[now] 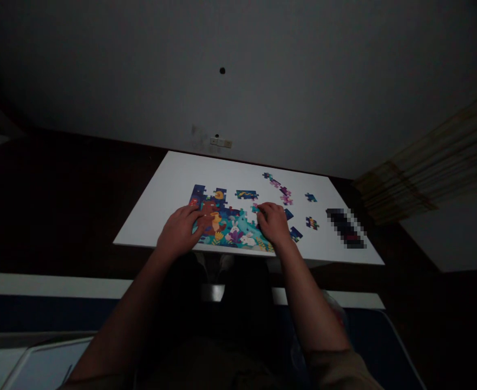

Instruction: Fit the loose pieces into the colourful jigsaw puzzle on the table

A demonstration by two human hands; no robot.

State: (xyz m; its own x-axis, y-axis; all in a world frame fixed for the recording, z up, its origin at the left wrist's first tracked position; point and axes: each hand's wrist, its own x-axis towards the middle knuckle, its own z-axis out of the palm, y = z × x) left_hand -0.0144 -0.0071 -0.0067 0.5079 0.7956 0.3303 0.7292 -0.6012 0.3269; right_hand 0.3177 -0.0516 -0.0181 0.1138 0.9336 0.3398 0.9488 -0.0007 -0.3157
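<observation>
A partly joined jigsaw puzzle [244, 223] lies near the front edge of the white table, showing a brown bear, white rabbits and plants. My left hand [180, 230] rests on its left side, fingers laid out over the pieces. At the right side of the picture, my right hand [274, 221] bends its fingers and thumb around a small teal and pink puzzle piece [255, 208]. White table shows through a gap in the picture beside those fingertips. My right palm and fingers hide part of the puzzle's right edge.
A joined yellow-and-blue strip [246, 194] lies behind the puzzle. Loose pink pieces [286, 192] curve along the back, and other loose pieces [312, 222] lie to the right. A blurred-out dark object [346, 227] is near the right edge of the white table [149, 211].
</observation>
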